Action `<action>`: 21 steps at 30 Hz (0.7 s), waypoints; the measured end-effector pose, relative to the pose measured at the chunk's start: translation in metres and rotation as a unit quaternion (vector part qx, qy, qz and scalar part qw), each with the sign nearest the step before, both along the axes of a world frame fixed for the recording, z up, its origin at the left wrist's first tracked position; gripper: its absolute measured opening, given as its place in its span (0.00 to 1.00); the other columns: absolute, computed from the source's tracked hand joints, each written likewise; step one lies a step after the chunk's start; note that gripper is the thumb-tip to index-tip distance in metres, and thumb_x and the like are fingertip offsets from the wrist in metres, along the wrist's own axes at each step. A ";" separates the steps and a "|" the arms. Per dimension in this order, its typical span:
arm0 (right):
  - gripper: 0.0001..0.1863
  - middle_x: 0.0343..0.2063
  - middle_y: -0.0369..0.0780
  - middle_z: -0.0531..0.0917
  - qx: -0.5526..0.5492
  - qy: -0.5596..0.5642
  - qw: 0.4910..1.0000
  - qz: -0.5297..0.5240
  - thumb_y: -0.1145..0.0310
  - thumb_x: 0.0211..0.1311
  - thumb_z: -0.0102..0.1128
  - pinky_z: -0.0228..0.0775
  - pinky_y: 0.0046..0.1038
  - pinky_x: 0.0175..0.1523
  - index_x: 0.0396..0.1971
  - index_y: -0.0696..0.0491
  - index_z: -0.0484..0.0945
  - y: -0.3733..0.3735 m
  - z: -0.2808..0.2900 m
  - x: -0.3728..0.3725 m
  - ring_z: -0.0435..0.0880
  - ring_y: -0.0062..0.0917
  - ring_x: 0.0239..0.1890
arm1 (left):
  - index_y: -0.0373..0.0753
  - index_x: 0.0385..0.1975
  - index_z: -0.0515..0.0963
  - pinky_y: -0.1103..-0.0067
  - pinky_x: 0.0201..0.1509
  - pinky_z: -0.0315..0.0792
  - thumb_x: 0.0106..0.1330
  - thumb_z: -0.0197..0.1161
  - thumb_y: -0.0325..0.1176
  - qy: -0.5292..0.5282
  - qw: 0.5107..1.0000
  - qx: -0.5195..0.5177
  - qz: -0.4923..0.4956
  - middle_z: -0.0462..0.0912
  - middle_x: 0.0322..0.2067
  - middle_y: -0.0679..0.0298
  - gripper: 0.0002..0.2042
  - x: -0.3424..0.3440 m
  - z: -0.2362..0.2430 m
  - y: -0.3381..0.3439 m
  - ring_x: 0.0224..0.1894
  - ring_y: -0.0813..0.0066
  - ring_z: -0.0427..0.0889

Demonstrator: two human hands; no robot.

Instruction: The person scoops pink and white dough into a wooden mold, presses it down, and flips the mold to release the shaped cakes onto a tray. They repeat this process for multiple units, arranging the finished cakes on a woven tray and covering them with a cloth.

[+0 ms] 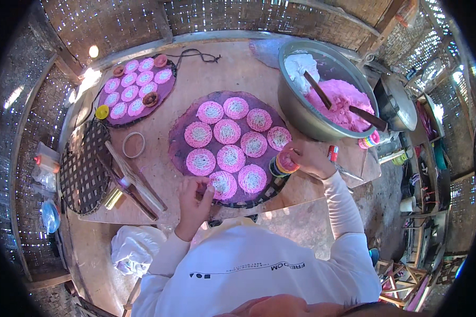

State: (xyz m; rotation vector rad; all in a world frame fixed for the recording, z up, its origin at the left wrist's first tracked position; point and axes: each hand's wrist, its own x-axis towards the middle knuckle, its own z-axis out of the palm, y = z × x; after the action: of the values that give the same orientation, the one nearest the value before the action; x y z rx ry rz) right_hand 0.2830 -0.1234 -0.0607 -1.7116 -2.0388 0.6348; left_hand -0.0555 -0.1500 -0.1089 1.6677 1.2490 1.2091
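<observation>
My right hand (pixel 311 159) grips a short cylinder (pixel 285 163) with coloured bands and a pink top. It holds the cylinder tilted at the right rim of a round, purple-covered tray (pixel 188 113). On this tray lie several flat discs, pink at the rim with white, thread-like centres. My left hand (pixel 194 204) is at the tray's near left edge, beside the nearest disc (pixel 222 185). Its fingers are bent, with a gap between thumb and forefinger, and hold nothing I can see. Whether the fingertips touch the disc I cannot tell.
A large grey basin (pixel 286 98) at the back right holds white and pink dough-like masses and wooden paddles (pixel 317 90). A second disc-covered tray (pixel 166 90) is at the far left. A woven rack (pixel 84 169), wooden sticks (pixel 135 177) and a white ring (pixel 134 133) are left.
</observation>
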 end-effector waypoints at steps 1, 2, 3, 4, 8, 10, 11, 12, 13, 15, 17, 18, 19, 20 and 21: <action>0.12 0.33 0.49 0.81 0.009 0.040 0.999 -0.005 0.66 0.55 0.52 0.71 0.36 0.40 0.36 0.52 0.79 0.007 0.008 -0.002 0.80 0.42 0.36 | 0.36 0.31 0.75 0.75 0.36 0.63 0.52 0.62 0.28 0.019 1.000 0.004 -0.003 0.70 0.28 0.62 0.08 0.000 0.003 0.001 0.32 0.69 0.69; 0.12 0.33 0.49 0.81 0.018 0.081 0.997 -0.009 0.65 0.55 0.52 0.71 0.36 0.40 0.35 0.52 0.79 0.018 0.017 -0.006 0.80 0.43 0.36 | 0.36 0.31 0.75 0.74 0.36 0.62 0.52 0.62 0.29 0.038 0.999 0.008 -0.005 0.70 0.28 0.62 0.08 -0.001 0.009 0.002 0.31 0.69 0.69; 0.11 0.33 0.49 0.80 0.026 0.123 0.992 -0.012 0.65 0.55 0.52 0.71 0.35 0.40 0.35 0.52 0.79 0.033 0.023 -0.010 0.80 0.43 0.36 | 0.37 0.31 0.75 0.74 0.36 0.62 0.52 0.63 0.29 0.059 0.998 0.012 -0.005 0.70 0.27 0.62 0.08 -0.002 0.015 0.002 0.31 0.69 0.69; 0.11 0.34 0.49 0.80 0.064 0.087 0.993 -0.050 0.66 0.55 0.51 0.71 0.35 0.40 0.35 0.52 0.79 0.049 0.024 -0.016 0.80 0.43 0.37 | 0.37 0.31 0.75 0.74 0.37 0.62 0.52 0.63 0.29 0.062 0.998 0.021 -0.006 0.70 0.27 0.62 0.08 -0.002 0.018 0.004 0.31 0.69 0.69; 0.11 0.35 0.48 0.80 0.167 -0.015 0.972 -0.166 0.67 0.55 0.50 0.71 0.38 0.41 0.34 0.51 0.80 0.138 -0.007 -0.032 0.80 0.44 0.37 | 0.37 0.31 0.75 0.73 0.38 0.62 0.52 0.63 0.30 0.064 0.997 0.039 0.011 0.71 0.27 0.62 0.08 -0.004 0.027 0.008 0.32 0.68 0.70; 0.11 0.36 0.48 0.80 0.151 -0.015 0.966 -0.210 0.67 0.54 0.50 0.71 0.39 0.42 0.35 0.50 0.80 0.182 -0.042 -0.024 0.80 0.44 0.39 | 0.37 0.31 0.75 0.73 0.39 0.63 0.52 0.63 0.30 0.068 0.997 0.035 0.030 0.71 0.27 0.62 0.09 -0.011 0.030 0.009 0.32 0.67 0.70; 0.11 0.35 0.48 0.81 0.145 -0.030 0.964 -0.220 0.67 0.54 0.50 0.71 0.39 0.42 0.35 0.51 0.80 0.190 -0.049 -0.027 0.80 0.44 0.38 | 0.37 0.32 0.75 0.74 0.39 0.63 0.52 0.62 0.30 0.072 0.996 0.028 0.045 0.72 0.28 0.62 0.09 -0.018 0.030 0.008 0.33 0.67 0.70; 0.11 0.33 0.48 0.81 0.139 -0.044 0.962 -0.232 0.67 0.55 0.50 0.71 0.39 0.41 0.35 0.52 0.80 0.194 -0.052 -0.027 0.80 0.44 0.37 | 0.37 0.32 0.75 0.74 0.40 0.63 0.52 0.62 0.30 0.077 0.995 0.021 0.058 0.72 0.28 0.62 0.09 -0.025 0.029 0.005 0.33 0.67 0.70; 0.12 0.32 0.48 0.81 0.133 -0.058 0.959 -0.244 0.67 0.55 0.50 0.71 0.39 0.41 0.35 0.52 0.80 0.198 -0.055 -0.026 0.80 0.43 0.37 | 0.36 0.32 0.75 0.74 0.40 0.63 0.52 0.62 0.30 0.076 0.994 0.029 0.070 0.72 0.29 0.62 0.09 -0.033 0.026 0.004 0.33 0.67 0.70; 0.12 0.32 0.48 0.81 0.109 -0.068 0.959 -0.252 0.66 0.55 0.49 0.71 0.39 0.41 0.34 0.52 0.80 0.203 -0.061 -0.027 0.80 0.43 0.37 | 0.36 0.33 0.75 0.74 0.41 0.64 0.53 0.62 0.30 0.073 0.991 0.045 0.099 0.73 0.29 0.61 0.09 -0.051 0.013 0.003 0.34 0.67 0.71; 0.12 0.31 0.48 0.81 0.082 -0.071 0.964 -0.244 0.67 0.55 0.50 0.72 0.38 0.41 0.34 0.52 0.81 0.212 -0.071 -0.016 0.81 0.43 0.36 | 0.36 0.33 0.75 0.73 0.41 0.64 0.53 0.62 0.30 0.074 0.989 0.028 0.126 0.73 0.30 0.61 0.09 -0.066 0.001 0.002 0.34 0.67 0.71; 0.12 0.31 0.48 0.82 0.100 -0.033 0.970 -0.219 0.67 0.55 0.50 0.72 0.37 0.41 0.35 0.52 0.81 0.213 -0.067 -0.017 0.81 0.42 0.36 | 0.36 0.33 0.75 0.73 0.41 0.65 0.53 0.62 0.30 0.075 0.986 0.020 0.144 0.73 0.30 0.61 0.09 -0.072 -0.002 0.000 0.34 0.67 0.71; 0.12 0.30 0.48 0.82 0.117 0.007 0.974 -0.192 0.68 0.54 0.51 0.72 0.37 0.41 0.36 0.52 0.81 0.207 -0.055 -0.024 0.81 0.42 0.36 | 0.37 0.35 0.75 0.72 0.41 0.66 0.52 0.62 0.30 0.099 0.984 -0.002 0.145 0.73 0.30 0.59 0.11 -0.075 0.004 -0.001 0.35 0.62 0.71; 0.12 0.30 0.48 0.82 0.133 0.046 0.976 -0.166 0.68 0.54 0.51 0.72 0.37 0.40 0.36 0.52 0.81 0.202 -0.043 -0.032 0.81 0.41 0.35 | 0.37 0.36 0.74 0.70 0.41 0.66 0.52 0.62 0.31 0.108 0.983 0.007 0.145 0.73 0.30 0.58 0.12 -0.079 -0.003 -0.001 0.36 0.60 0.71; 0.13 0.31 0.48 0.82 0.122 0.043 0.977 -0.168 0.69 0.54 0.53 0.72 0.34 0.41 0.38 0.53 0.81 0.193 -0.017 -0.051 0.82 0.39 0.36 | 0.37 0.38 0.74 0.69 0.42 0.66 0.51 0.62 0.32 0.117 0.983 0.017 0.143 0.72 0.31 0.57 0.14 -0.081 -0.016 0.002 0.36 0.59 0.71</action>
State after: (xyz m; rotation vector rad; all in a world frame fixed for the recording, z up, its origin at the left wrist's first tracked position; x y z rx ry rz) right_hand 0.2316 0.0695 -0.0773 -1.7861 -1.6373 0.3270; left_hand -0.1365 -0.1479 -0.1247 1.7356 1.6673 1.2324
